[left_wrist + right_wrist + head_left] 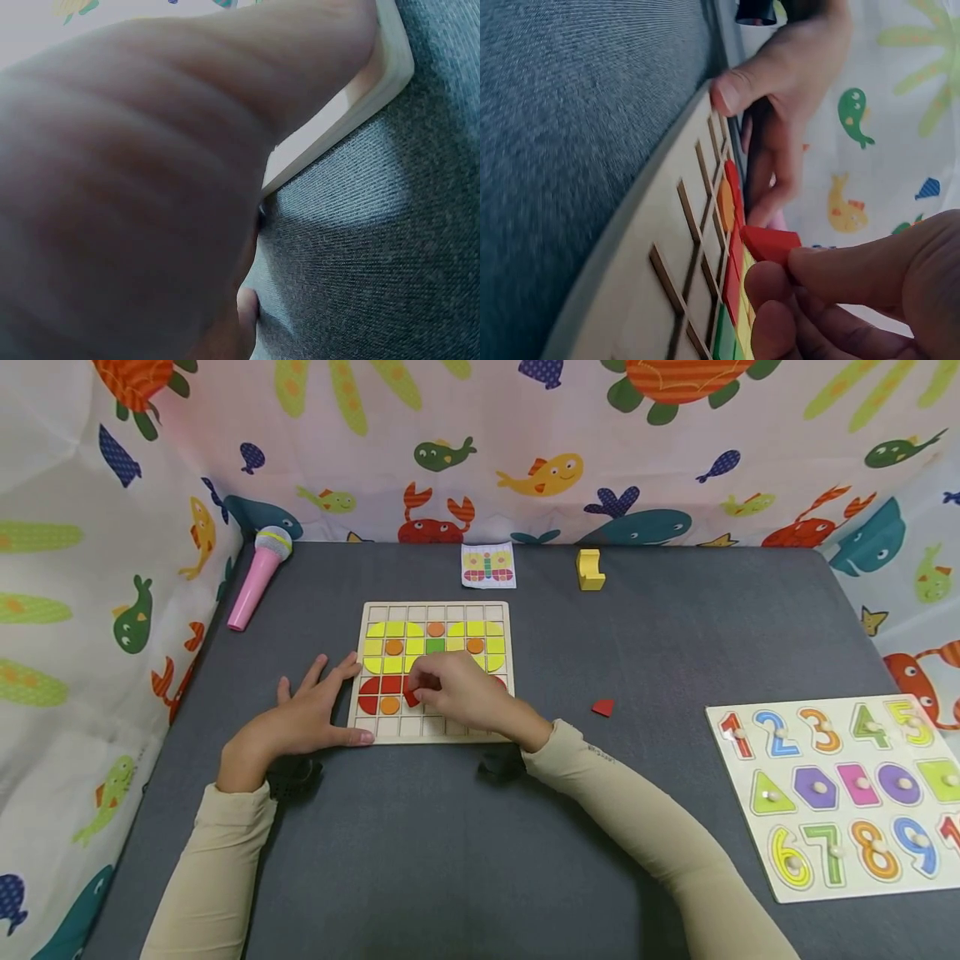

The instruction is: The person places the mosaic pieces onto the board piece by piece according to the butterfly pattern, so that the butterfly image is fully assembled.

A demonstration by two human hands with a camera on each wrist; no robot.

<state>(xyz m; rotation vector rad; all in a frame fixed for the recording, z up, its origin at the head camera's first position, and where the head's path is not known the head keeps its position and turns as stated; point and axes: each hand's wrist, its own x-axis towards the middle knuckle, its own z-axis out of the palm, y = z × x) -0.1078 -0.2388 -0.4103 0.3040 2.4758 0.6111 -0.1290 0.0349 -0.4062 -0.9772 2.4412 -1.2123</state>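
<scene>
A wooden grid board [408,727] lies on the dark cloth, filled in part with yellow, orange, green and red tiles. My left hand [303,717] rests along its left side with fingers spread, the thumb on the near left corner. Over the lower middle of the board, my right hand [471,691] pinches a small red tile [771,244] between thumb and fingers. In the right wrist view that tile is held tilted, just above the red tiles in the grid. Part of the board is hidden under the right hand. Another red tile [603,707] lies loose to the right.
A card with a butterfly pattern [488,566] and a yellow block [590,570] stand at the back. On the left lies a pink toy microphone [259,578]. A number and shape puzzle [817,837] lies at right. Printed cloth [360,468] borders the table.
</scene>
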